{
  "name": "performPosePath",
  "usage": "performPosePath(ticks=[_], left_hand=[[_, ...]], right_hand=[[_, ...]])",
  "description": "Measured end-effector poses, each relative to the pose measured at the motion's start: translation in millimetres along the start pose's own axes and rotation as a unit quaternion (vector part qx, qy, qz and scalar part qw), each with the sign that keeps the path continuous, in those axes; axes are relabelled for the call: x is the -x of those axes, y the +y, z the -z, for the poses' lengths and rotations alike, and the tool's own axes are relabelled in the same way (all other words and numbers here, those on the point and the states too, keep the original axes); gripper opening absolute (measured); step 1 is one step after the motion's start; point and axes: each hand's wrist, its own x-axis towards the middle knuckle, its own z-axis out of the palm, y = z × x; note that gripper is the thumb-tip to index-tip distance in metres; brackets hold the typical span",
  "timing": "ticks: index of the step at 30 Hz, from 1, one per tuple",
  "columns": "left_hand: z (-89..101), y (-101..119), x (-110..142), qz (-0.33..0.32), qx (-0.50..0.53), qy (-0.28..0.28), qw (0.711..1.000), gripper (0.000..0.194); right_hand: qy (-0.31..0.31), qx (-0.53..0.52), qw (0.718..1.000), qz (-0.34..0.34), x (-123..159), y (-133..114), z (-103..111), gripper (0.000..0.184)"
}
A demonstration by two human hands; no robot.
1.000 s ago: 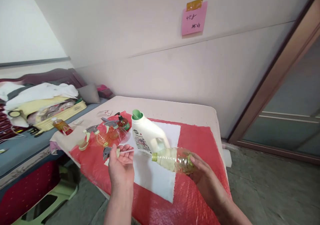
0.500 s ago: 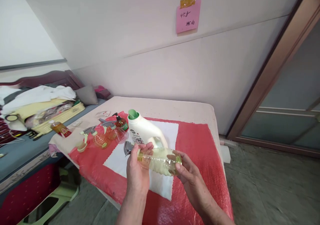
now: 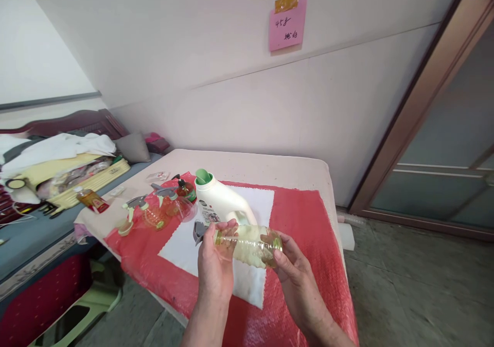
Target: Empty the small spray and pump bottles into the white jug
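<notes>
A clear, yellow-tinted spray bottle [image 3: 249,245] with ribbed sides lies level between my two hands, above the cloth. My left hand [image 3: 216,254] is wrapped round its left end, and a grey spray head [image 3: 199,230] pokes out past those fingers. At the other end, the fingers and thumb of my right hand [image 3: 289,259] grip the bottle's bottom. Just behind stands a big cream jug [image 3: 222,200] with a green cup [image 3: 203,176] in its mouth; the held bottle hides the jug's lower right part.
A white cloth [image 3: 247,290] lies on a red cover [image 3: 301,228] over the table. Several clear spray bottles [image 3: 154,215] and a brown pump bottle [image 3: 187,189] sit left of the jug. An amber bottle [image 3: 91,199] lies near the table's left edge. A pink note [image 3: 287,28] hangs on the wall.
The bottle and both hands have shifted very slightly right in the view, while the surroundings have slid a little left. Both hands keep their hold.
</notes>
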Motion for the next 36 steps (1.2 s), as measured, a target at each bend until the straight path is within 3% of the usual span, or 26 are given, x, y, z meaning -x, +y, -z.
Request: performPosePath(ticks=[6,11,16,18,22,24,26,29,32,36], left_hand=[[-2.0,3,2,-0.038,-0.026,-0.015,0.999,0.031],[-2.0,4,4,-0.061,-0.033,0.005,0.998,0.028],[3.7,10,-2,-0.070,-0.006,0.056,0.996,0.027],[5.2,12,-4,-0.063,0.001,0.064,0.996,0.026],[4.0,10,-1,-0.036,-0.011,0.026,0.999,0.028],[2.7,8,1,-0.036,-0.017,0.013,0.999,0.028],[2.3,8,1,-0.045,-0.017,0.025,0.999,0.027],[3.9,12,-2,-0.052,-0.001,0.058,0.997,0.024],[5.3,15,-4,-0.047,0.012,0.058,0.997,0.023],[3.9,14,-2,-0.039,-0.009,0.029,0.999,0.027]], right_hand=[[-0.013,0.067,0.997,-0.041,0,13,4,0.041],[-0.018,0.163,0.977,-0.139,-3,24,8,0.067],[-0.056,0.133,0.987,-0.071,-1,13,3,0.056],[-0.060,0.110,0.991,-0.052,0,8,0,0.069],[-0.017,0.146,0.985,-0.089,-4,12,5,0.058],[-0.002,0.157,0.980,-0.125,-5,18,10,0.065],[-0.008,0.140,0.980,-0.138,-6,22,12,0.066],[-0.050,0.097,0.989,-0.100,-3,17,8,0.057],[-0.061,0.098,0.991,-0.074,-1,10,3,0.073],[-0.044,0.117,0.982,-0.140,-3,13,3,0.065]])
